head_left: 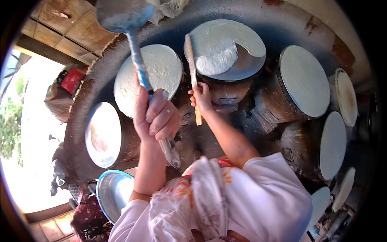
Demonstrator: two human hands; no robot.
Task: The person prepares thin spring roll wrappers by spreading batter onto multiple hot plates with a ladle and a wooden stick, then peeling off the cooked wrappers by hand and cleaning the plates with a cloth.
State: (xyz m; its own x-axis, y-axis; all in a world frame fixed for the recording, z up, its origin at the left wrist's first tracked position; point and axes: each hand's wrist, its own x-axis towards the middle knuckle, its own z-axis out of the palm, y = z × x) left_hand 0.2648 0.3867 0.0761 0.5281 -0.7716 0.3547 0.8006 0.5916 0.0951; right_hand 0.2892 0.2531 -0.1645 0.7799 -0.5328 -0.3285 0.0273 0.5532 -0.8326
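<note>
My left hand [157,115] is wrapped round the blue-banded handle of a large metal ladle [125,16], raised high with its wide head at the far left. A long, flat wooden spatula [191,60] is in my right hand [201,97], its blade beside the left edge of the far middle griddle [250,66]. White batter [225,34] covers much of that griddle. It is heaped toward the near left, and a bare grey patch shows at the right. Left of this, another griddle bears a full round of white batter [161,66], partly behind my left hand and the ladle.
Several more round griddles curve about me, including a shiny one [104,135] at left and a white-covered one [305,80] at right. Dark drum-shaped stoves [229,94] support them. A blue-rimmed basin [115,193] stands near left. A whitish cloth [169,8] lies at the far edge.
</note>
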